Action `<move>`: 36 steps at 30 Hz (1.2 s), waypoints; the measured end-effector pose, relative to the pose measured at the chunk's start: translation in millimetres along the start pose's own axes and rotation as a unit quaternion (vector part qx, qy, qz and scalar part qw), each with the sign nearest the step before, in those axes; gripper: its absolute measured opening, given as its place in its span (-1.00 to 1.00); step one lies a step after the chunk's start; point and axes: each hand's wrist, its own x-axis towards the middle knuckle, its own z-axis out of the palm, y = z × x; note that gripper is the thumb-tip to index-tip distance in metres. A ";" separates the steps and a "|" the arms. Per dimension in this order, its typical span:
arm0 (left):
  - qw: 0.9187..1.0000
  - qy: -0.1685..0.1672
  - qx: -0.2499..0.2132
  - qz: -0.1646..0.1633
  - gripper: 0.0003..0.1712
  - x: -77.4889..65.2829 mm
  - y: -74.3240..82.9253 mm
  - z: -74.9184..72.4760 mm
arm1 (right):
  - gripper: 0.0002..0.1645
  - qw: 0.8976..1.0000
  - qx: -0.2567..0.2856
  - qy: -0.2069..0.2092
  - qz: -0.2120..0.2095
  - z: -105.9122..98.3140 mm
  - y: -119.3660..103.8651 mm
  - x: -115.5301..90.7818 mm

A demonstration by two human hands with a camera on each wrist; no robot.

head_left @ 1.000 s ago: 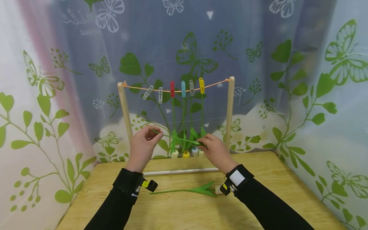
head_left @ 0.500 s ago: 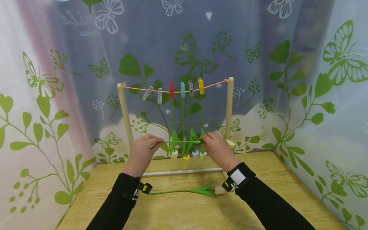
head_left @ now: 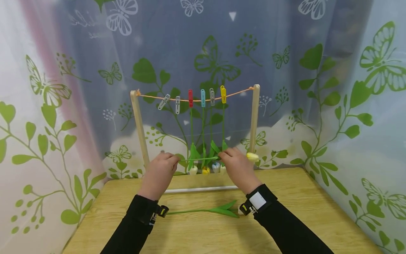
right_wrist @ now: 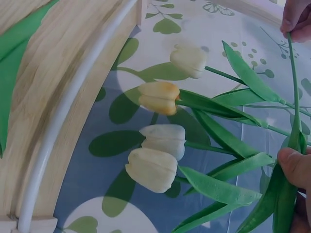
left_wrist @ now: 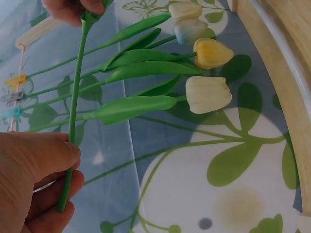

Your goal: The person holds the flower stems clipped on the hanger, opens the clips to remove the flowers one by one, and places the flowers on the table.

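Observation:
A yellow artificial tulip (head_left: pixel 252 157) is held level in front of the line by both hands. My left hand (head_left: pixel 161 173) pinches the end of its green stem (left_wrist: pixel 74 97) between thumb and fingers. At the leaves (right_wrist: pixel 286 194) near the bloom, my right hand (head_left: pixel 239 167) grips the same tulip. Just behind hang several tulips, blooms down, among them a yellow one (right_wrist: pixel 159 97) and a pale blue one (right_wrist: pixel 164 141). Their stems are clipped by a red clothespin (head_left: pixel 190 98), a light blue clothespin (head_left: pixel 203 98), a grey clothespin (head_left: pixel 212 97) and a yellow clothespin (head_left: pixel 223 94).
Two pale clothespins, one tilted (head_left: pixel 163 102) and one upright (head_left: pixel 177 105), sit without flowers on the orange cord (head_left: pixel 149 96). Wooden posts (head_left: pixel 254 120) carry the cord, with a white bar (head_left: pixel 200 189) low between them. Another tulip (head_left: pixel 222 211) lies on the wooden table (head_left: pixel 196 236).
My left hand has come down and now pinches the stem's end, so the stem lies nearly level. The yellow bloom has come into view beyond my right hand.

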 end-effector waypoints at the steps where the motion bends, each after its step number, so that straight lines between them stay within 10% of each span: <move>1: 1.000 0.001 -0.001 -0.003 -0.84 -0.1 0.6 0.2 | -0.72 1.000 0.003 0.004 0.001 0.7 -0.6 -0.3; 36: 0.996 0.041 -0.046 -0.061 -0.82 -22.4 9.1 13.6 | -0.70 0.995 0.006 0.085 0.059 8.7 -21.5 -13.5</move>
